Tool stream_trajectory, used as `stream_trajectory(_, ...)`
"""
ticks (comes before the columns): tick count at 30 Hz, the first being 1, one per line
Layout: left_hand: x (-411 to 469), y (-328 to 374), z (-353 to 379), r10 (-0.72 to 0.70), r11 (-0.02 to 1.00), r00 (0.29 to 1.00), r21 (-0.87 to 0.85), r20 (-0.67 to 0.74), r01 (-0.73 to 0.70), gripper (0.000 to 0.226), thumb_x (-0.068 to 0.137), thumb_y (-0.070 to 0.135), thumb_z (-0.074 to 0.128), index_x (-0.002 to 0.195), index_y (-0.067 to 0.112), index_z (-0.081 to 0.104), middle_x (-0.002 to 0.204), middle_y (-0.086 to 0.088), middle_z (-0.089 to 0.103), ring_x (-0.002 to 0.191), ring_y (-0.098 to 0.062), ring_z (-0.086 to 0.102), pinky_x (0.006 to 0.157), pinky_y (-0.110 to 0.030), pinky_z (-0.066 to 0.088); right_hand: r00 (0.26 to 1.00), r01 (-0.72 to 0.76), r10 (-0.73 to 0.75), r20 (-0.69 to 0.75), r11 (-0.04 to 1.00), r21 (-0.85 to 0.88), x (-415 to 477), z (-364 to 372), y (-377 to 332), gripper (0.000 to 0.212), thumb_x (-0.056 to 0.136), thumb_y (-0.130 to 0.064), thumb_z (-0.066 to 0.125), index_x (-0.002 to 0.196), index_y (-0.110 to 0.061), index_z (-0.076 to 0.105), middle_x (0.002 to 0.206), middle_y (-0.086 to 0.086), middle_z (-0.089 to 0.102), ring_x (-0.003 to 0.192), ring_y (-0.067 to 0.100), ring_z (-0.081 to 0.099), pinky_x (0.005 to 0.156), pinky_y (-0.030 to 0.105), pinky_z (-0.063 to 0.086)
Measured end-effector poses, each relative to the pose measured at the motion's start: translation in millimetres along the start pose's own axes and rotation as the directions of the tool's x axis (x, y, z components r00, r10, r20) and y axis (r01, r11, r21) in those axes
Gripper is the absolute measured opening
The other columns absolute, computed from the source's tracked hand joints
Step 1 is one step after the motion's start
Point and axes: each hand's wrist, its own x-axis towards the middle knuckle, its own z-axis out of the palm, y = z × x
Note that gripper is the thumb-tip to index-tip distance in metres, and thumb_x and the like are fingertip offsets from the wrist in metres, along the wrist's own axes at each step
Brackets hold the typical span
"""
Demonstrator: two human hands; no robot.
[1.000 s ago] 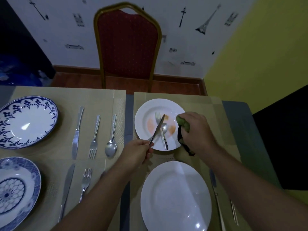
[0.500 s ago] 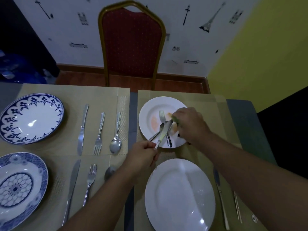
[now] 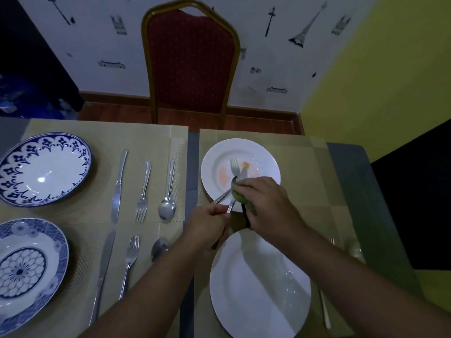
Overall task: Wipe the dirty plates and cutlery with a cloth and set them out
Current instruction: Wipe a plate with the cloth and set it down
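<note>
The table [image 3: 346, 172] carries mats, with a red chair [image 3: 190, 62] at its far side. Two blue plates [image 3: 44, 167] sit at the left, each with laid cutlery [image 3: 144, 189] just to its right. A clean plate [image 3: 258, 289] lies near, and the dirty plate [image 3: 264, 154] lies beyond it, orange smears on its middle.

The left hand [image 3: 207, 225] is closed round the handle of the knife [image 3: 230, 207], just near of the dirty plate's rim. The right hand [image 3: 266, 201] grips the green cloth [image 3: 240, 197], which is now folded round the blade. A second ago the cloth was held apart from the knife, at the plate's right edge, and the blade stood bare over the plate. Since then the right hand has crossed to the blade, and both hands have drawn toward the near rim.

So the knife's wipe is probably under way and not finished. The fork [image 3: 234, 167] lies on the dirty plate, and the spoon [image 3: 233, 182] slants across its near part, touching the cloth. Both, like the plate, look yet to be wiped, and the knife has no place laid yet.
</note>
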Motion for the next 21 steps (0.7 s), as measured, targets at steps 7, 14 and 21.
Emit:
stream_trajectory(7, -17.5, -0.3, -3.4, -0.102, 0.995, 0.99, -0.01, 0.1, 0.104, 0.01, 0.081, 0.013, 0.071, 0.085, 0.005, 0.077, 0.076, -0.016, 0.069, 0.067, -0.026, 0.061, 0.067, -0.037, 0.052, 0.992, -0.073, 0.086, 0.093, 0.988, -0.137, 19.3, -3.7, 19.5, 0.043, 0.07, -0.001, 0.055, 0.105, -0.022, 0.066, 0.112, -0.003, 0.064, 0.102, 0.029, 0.053, 0.079, 0.041, 0.047)
stream_trajectory(14, -23.2, 5.9, 6.3, -0.208, 0.958, 0.944, -0.142, 0.257, 0.249, 0.021, 0.101, 0.014, 0.048, 0.086, 0.007, 0.061, 0.067, -0.004, 0.05, 0.052, -0.011, 0.042, 0.051, -0.022, 0.037, 0.947, -0.307, 0.317, -0.05, 0.94, 0.15, -12.2, -15.4, 38.2, 0.042, 0.072, 0.001, 0.058, 0.106, -0.022, 0.069, 0.106, -0.003, 0.065, 0.1, 0.023, 0.056, 0.085, 0.037, 0.05)
stream_trajectory(21, -20.5, 10.5, 18.3, -0.038, 0.95, 0.935, -0.277, 0.351, 0.142, 0.023, 0.1, 0.007, 0.056, 0.115, -0.006, 0.067, 0.083, -0.011, 0.06, 0.074, -0.017, 0.056, 0.076, -0.029, 0.061, 0.89, -0.432, 0.455, -0.038, 0.866, 0.251, -53.2, -16.3, 31.3, 0.044, 0.077, 0.003, 0.065, 0.117, -0.017, 0.068, 0.112, -0.007, 0.061, 0.105, 0.013, 0.054, 0.092, 0.02, 0.038)
